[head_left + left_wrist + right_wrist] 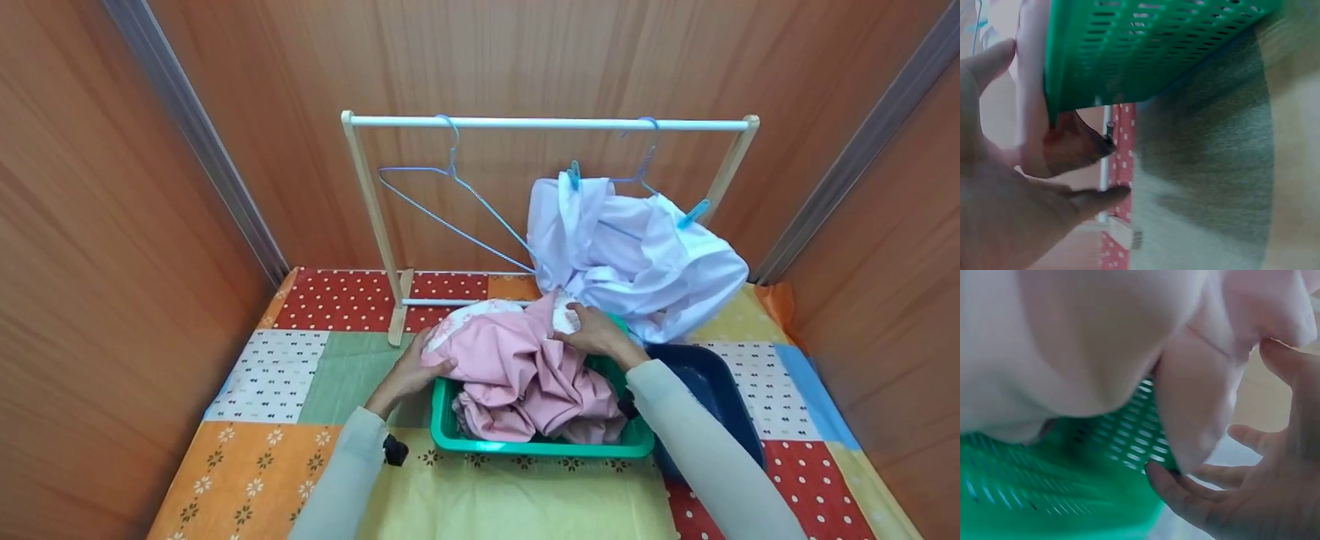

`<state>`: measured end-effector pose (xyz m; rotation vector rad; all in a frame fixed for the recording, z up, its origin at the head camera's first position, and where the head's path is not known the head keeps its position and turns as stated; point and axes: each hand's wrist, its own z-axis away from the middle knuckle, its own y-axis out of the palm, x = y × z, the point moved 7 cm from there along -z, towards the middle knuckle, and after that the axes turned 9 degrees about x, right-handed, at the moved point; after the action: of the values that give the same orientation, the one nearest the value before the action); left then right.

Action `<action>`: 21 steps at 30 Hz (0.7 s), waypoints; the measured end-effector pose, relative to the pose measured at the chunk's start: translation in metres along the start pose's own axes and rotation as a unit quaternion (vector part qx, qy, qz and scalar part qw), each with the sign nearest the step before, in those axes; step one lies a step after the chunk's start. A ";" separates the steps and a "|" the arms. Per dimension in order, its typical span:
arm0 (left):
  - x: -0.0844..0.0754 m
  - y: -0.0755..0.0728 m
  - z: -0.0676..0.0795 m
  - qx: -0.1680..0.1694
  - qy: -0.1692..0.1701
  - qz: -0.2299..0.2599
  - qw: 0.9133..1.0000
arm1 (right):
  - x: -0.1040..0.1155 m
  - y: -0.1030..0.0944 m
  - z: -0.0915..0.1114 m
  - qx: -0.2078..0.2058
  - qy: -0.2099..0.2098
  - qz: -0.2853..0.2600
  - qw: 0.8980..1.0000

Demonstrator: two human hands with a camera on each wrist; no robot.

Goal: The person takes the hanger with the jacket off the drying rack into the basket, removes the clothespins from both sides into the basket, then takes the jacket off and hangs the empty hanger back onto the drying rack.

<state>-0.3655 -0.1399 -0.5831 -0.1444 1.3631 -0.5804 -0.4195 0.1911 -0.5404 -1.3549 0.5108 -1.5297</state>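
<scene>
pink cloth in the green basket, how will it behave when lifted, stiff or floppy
The pink cloth will probably flop and sag, since it lies in soft, loose folds. It looks bulky enough that a trailing part could drag over the rim of the green basket, where much of it lies bunched.

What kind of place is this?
It looks like a little spot for drying laundry: a wooden-legged rack, a white cloth hung with blue pegs, and a green basket of pink cloth.

2 pale sleeves, black wrist-pieces.
</scene>
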 end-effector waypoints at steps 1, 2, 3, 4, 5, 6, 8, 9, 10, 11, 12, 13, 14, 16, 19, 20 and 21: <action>0.002 0.000 -0.001 0.003 0.001 0.010 1.000 | -0.001 0.002 -0.003 0.001 0.001 0.000 1.000; 0.004 0.000 -0.002 0.003 0.003 0.016 1.000 | -0.001 0.003 -0.006 -0.002 0.000 -0.003 1.000; 0.005 0.000 -0.003 0.000 0.005 0.020 1.000 | -0.001 0.004 -0.008 -0.010 -0.006 -0.005 1.000; 0.005 -0.001 -0.003 -0.006 0.012 0.022 1.000 | 0.001 0.004 -0.010 -0.021 -0.017 -0.003 1.000; 0.005 -0.002 -0.003 -0.016 0.018 0.022 0.999 | 0.003 0.004 -0.011 -0.033 -0.031 -0.003 0.999; 0.005 -0.003 -0.003 -0.027 0.023 0.015 0.999 | 0.006 0.004 -0.012 -0.045 -0.046 0.002 0.998; 0.002 -0.006 -0.003 -0.050 0.034 -0.002 0.998 | 0.013 0.003 -0.012 -0.061 -0.083 0.009 0.995; 0.001 -0.008 -0.003 -0.063 0.039 -0.010 0.997 | 0.016 0.004 -0.012 -0.064 -0.099 0.014 0.993; -0.002 -0.010 -0.002 -0.077 0.045 -0.021 0.996 | 0.020 0.004 -0.011 -0.065 -0.113 0.018 0.991; -0.004 -0.012 -0.001 -0.089 0.047 -0.032 0.994 | 0.022 0.005 -0.011 -0.061 -0.120 0.016 0.991; -0.007 -0.014 0.001 -0.099 0.051 -0.043 0.993 | 0.024 0.005 -0.010 -0.058 -0.123 0.012 0.991; -0.010 -0.015 0.002 -0.109 0.056 -0.053 0.991 | 0.025 0.004 -0.009 -0.059 -0.125 0.007 0.990; -0.013 -0.017 0.004 -0.118 0.061 -0.063 0.989 | 0.025 0.003 -0.007 -0.063 -0.123 0.005 0.990; -0.021 -0.020 0.007 -0.130 0.076 -0.078 0.986 | 0.025 0.000 -0.002 -0.075 -0.116 0.001 0.990; -0.035 -0.023 0.013 -0.145 0.105 -0.088 0.980 | 0.023 -0.006 0.006 -0.099 -0.105 -0.013 0.990; -0.040 -0.024 0.015 -0.152 0.116 -0.089 0.978 | 0.023 -0.008 0.009 -0.102 -0.101 -0.024 0.989; -0.045 -0.024 0.017 -0.158 0.130 -0.092 0.975 | 0.022 -0.009 0.012 -0.104 -0.096 -0.041 0.989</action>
<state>-0.3605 -0.1436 -0.5294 -0.4698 1.7048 -0.5457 -0.4097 0.1793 -0.5182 -1.6842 0.5099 -1.4212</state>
